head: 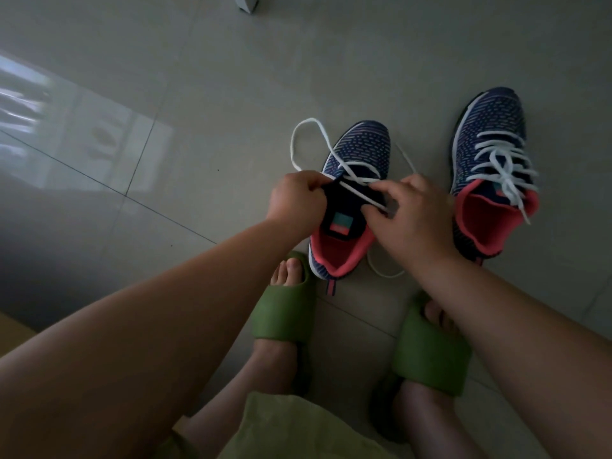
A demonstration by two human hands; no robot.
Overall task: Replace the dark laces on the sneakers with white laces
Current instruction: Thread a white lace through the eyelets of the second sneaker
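Two hands work the near sneaker (351, 207): left hand (296, 198) fingers curled on its tongue, right hand (414, 213) pinching the white lace (318, 127) looping beyond the fingertips; laced sneaker (490, 167) just right

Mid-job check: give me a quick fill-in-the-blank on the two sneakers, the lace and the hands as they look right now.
1. The sneaker already fully laced in white stands on the person's ____ side.
2. Both the left hand and the right hand work at the other sneaker, pinching a ____ lace.
3. The lining inside both sneakers is ____.
4. The person's feet are in green ____.

Missing words: right; white; pink; slippers
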